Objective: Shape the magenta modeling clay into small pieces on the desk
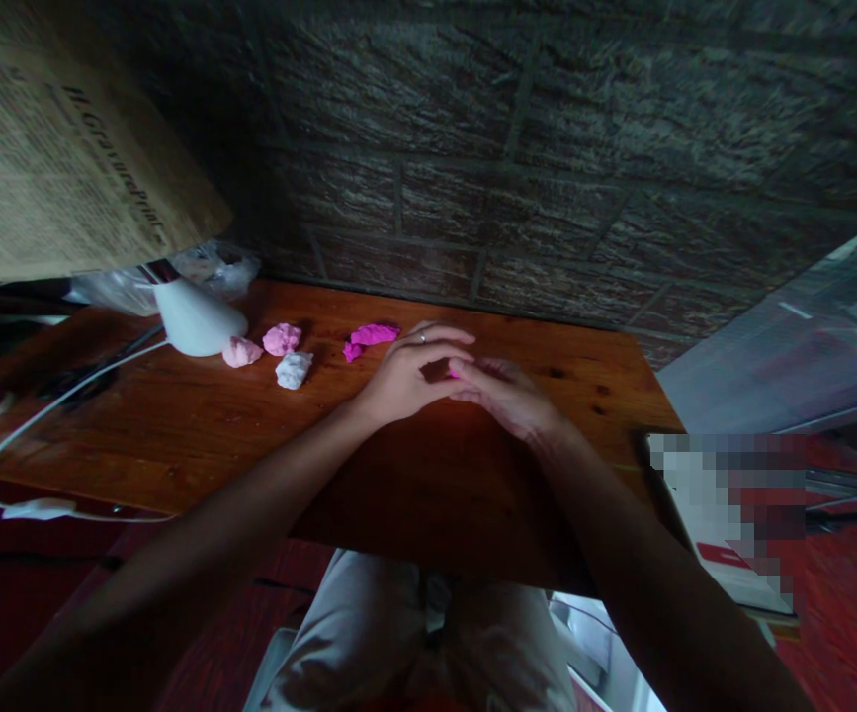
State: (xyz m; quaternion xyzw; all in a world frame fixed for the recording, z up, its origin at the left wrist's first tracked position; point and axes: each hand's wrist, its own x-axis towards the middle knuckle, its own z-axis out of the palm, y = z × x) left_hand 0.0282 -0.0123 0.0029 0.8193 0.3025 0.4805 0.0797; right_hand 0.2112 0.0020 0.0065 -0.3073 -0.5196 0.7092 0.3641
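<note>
Over the table, my left hand (pixel 417 371) and my right hand (pixel 506 391) meet at the fingertips. A small bit of magenta modelling clay (pixel 453 373) shows between them, mostly hidden by the fingers; both hands pinch it. My left hand wears a ring, and its upper fingers arch over the clay. Just left of my left hand lies a larger torn magenta clay lump (pixel 373 336). Farther left are a pink clay lump (pixel 282 339), a pale pink clay lump (pixel 241 351) and a white clay lump (pixel 295 370), grouped close together.
The lumps rest on a wooden table (pixel 198 435) against a dark stone-patterned wall (pixel 428 178). A lamp with a white base (pixel 195 311) and a printed shade (pixel 79 148) stands at left, its white cord (pixel 49 396) trailing over the front edge. Behind it lies a plastic bag (pixel 213 265).
</note>
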